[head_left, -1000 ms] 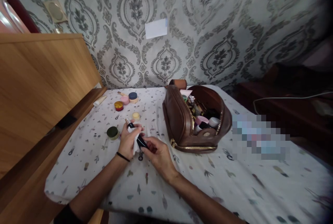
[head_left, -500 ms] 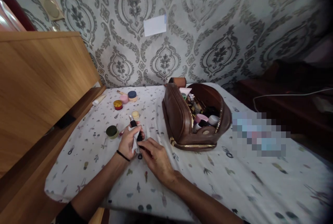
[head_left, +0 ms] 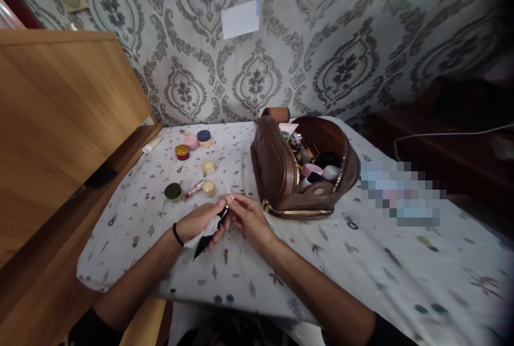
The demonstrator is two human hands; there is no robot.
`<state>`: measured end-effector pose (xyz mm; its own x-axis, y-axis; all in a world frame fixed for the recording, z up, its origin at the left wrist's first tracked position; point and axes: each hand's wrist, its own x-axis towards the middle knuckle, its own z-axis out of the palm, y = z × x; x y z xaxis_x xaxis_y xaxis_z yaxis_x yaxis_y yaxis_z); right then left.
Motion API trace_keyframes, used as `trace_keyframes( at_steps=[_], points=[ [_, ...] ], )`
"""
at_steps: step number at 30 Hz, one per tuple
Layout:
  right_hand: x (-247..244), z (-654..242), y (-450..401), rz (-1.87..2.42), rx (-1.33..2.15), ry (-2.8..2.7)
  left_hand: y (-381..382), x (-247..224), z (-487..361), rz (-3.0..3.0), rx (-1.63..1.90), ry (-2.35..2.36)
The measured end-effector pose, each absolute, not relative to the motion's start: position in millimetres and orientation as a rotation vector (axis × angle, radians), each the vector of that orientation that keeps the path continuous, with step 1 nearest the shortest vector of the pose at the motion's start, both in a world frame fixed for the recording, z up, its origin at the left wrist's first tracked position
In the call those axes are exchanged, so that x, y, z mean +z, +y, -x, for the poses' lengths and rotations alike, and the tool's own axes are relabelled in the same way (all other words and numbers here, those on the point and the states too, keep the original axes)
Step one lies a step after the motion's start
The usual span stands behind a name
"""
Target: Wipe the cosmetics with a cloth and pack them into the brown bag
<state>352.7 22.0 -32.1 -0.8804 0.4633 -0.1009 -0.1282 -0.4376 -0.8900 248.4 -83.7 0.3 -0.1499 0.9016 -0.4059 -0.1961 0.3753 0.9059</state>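
Note:
My left hand (head_left: 197, 222) is closed around a black squeeze tube (head_left: 204, 244), with a crumpled white tissue (head_left: 211, 226) pressed between the palm and the tube. The tube lies slanted, its flat end toward me and its silvery tip up to the right. At that tip, the fingers of my right hand (head_left: 252, 224) are pinched together; they partly hide it. Just beyond my hands on the cloth are a small cream-yellow jar (head_left: 209, 188), a pink lip-gloss tube (head_left: 194, 189) and a jar with a dark green lid (head_left: 173, 192).
An open brown cosmetic bag (head_left: 277, 169) full of makeup stands to the right. Farther back are another yellow jar (head_left: 209, 167), a red jar with gold lid (head_left: 182, 152), a pink jar (head_left: 191, 143), a blue-lidded jar (head_left: 204, 138) and a white tube (head_left: 152, 145). A wooden cabinet (head_left: 72, 105) borders the left.
The black tube has turned from tip-up to slanting, its tip now toward my right hand. My right hand has moved up from its lower part to the tip. The view has shifted slightly.

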Motion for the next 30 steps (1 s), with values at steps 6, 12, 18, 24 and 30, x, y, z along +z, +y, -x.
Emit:
trace_keyframes(
  at_steps=[6,12,18,24,30],
  points=[
    [-29,-351,20,0.527,2.407,-1.178,-105,6,-244,-0.675,1.075,1.321],
    [-28,-350,18,0.580,2.385,-1.156,-128,12,-239,-0.705,1.047,1.313],
    [-27,-351,11,0.608,2.440,-1.245,-109,14,-251,-0.818,1.120,1.379],
    [-27,-355,12,0.554,2.420,-1.331,-89,8,-259,-1.057,1.290,1.540],
    [-21,-356,24,0.531,2.432,-1.093,-112,13,-252,-0.882,1.126,1.445]
  ],
)
